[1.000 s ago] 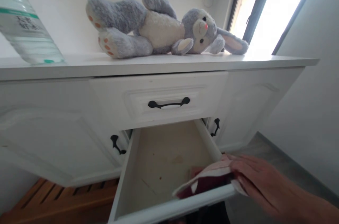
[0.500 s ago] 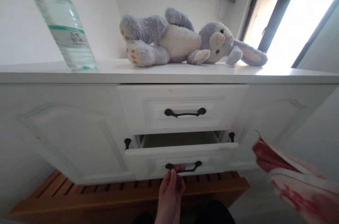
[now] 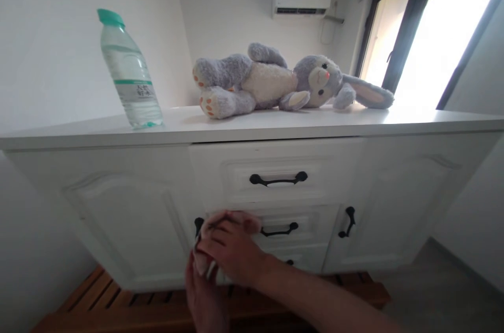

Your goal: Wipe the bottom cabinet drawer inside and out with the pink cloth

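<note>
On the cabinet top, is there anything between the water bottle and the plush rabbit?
No. In the head view the cabinet top is bare between the water bottle and the plush rabbit; only white surface shows there.

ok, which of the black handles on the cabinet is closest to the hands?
The vertical door handle on the left cabinet door, partly hidden behind the right hand. The two drawer pulls and the right door handle sit clear of both hands.

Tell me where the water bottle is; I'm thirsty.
The water bottle stands upright on the white cabinet top, left side of the head view, left of the plush bunny.
</note>
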`<act>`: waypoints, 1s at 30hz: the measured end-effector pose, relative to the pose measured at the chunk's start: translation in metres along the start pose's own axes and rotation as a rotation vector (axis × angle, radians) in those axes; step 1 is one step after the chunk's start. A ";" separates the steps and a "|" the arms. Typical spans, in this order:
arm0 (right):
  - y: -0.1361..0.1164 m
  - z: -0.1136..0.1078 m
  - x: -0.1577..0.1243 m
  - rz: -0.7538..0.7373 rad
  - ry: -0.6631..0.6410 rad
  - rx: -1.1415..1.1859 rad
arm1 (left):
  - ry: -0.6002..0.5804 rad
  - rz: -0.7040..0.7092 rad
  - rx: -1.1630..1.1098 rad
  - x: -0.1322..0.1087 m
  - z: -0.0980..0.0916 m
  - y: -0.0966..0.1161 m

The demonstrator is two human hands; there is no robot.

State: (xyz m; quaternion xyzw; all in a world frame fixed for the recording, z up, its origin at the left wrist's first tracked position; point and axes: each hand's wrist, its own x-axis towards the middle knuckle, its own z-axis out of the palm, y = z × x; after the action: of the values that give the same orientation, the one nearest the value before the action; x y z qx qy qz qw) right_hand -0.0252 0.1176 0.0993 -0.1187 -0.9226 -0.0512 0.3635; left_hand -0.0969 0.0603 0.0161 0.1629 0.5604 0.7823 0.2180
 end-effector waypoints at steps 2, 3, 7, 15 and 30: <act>0.017 0.026 0.017 -0.091 -0.060 -0.106 | 0.042 0.029 0.068 0.015 -0.004 0.011; 0.023 0.033 0.020 -0.122 -0.075 -0.149 | 0.026 0.081 0.145 0.020 -0.002 0.014; 0.038 0.016 -0.005 -0.086 0.016 -0.178 | -0.069 0.444 0.477 0.006 0.027 0.002; 0.095 -0.121 -0.185 0.310 0.288 -0.402 | -0.822 0.495 0.385 -0.146 0.155 -0.045; 0.076 0.005 -0.264 0.377 0.109 -0.481 | -0.846 0.443 0.660 -0.140 0.075 -0.158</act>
State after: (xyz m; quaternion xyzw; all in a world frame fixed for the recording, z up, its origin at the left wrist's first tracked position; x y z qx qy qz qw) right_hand 0.1775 0.1437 -0.0839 -0.3675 -0.8249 -0.2062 0.3769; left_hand 0.0850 0.0910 -0.1110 0.6339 0.5914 0.4601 0.1918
